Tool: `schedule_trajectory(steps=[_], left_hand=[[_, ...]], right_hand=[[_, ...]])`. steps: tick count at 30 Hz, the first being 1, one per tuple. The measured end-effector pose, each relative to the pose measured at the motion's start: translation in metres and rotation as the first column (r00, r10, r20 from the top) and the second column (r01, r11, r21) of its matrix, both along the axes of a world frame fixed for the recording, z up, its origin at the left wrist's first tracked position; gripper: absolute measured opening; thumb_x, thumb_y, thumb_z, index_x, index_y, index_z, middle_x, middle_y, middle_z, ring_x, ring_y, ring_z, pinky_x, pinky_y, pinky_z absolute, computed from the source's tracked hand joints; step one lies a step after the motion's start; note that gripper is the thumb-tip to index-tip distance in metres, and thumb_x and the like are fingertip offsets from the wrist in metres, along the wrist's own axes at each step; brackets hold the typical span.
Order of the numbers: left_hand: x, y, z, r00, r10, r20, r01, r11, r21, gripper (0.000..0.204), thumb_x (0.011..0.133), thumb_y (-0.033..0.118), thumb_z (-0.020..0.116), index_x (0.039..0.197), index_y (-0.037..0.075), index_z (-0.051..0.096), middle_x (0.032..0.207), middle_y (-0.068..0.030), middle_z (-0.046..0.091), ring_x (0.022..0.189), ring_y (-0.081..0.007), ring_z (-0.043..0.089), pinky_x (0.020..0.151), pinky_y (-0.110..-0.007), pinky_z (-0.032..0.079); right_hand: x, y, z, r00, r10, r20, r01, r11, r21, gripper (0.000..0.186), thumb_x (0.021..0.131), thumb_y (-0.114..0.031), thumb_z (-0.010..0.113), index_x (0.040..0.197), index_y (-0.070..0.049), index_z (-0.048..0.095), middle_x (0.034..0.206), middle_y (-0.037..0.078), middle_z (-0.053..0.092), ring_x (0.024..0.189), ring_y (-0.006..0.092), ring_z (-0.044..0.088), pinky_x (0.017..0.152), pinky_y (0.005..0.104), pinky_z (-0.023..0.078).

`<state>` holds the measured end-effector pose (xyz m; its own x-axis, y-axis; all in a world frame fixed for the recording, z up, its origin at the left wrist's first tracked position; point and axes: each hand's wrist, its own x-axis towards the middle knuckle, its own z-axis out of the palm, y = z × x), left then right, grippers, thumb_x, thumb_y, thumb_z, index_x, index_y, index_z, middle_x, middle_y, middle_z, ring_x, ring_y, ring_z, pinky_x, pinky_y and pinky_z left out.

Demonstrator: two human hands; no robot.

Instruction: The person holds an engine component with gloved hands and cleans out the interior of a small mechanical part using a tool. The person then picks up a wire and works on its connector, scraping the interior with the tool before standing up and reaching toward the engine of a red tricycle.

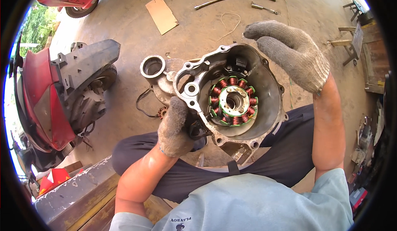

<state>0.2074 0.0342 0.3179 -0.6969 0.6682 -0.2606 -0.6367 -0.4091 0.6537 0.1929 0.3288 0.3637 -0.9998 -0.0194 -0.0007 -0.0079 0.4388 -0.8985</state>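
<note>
left hand (175, 128) grips one casing (271, 95) holding one coil ring (245, 103), right hand (294, 54) loosely parted.

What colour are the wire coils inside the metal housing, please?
The wire coils are a coppery red, showing best in the head view.

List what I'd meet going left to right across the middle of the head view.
Red-and-grey motorbike → left gloved hand → ring of copper-wound coils → right gloved hand → clutter along the right edge.
</note>
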Motion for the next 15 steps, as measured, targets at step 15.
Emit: schedule_trajectory(steps=[15], left_hand=[[-0.002,0.0,-0.013,0.992,-0.123,0.013,0.123,0.992,0.014,0.059,0.115,0.043,0.041,0.164,0.01,0.034,0.166,-0.0116,0.043,0.149,-0.0254,0.046,0.128,-0.043,0.036]], right_hand=[[-0.005,-0.009,-0.005,0.929,0.243,0.281,-0.224,0.97,-0.099,0.037,0.102,-0.026,0.065,0.132,-0.005,0.072,0.122,0.008,0.074,0.108,0.0149,0.068,0.094,0.0334,0.056]])
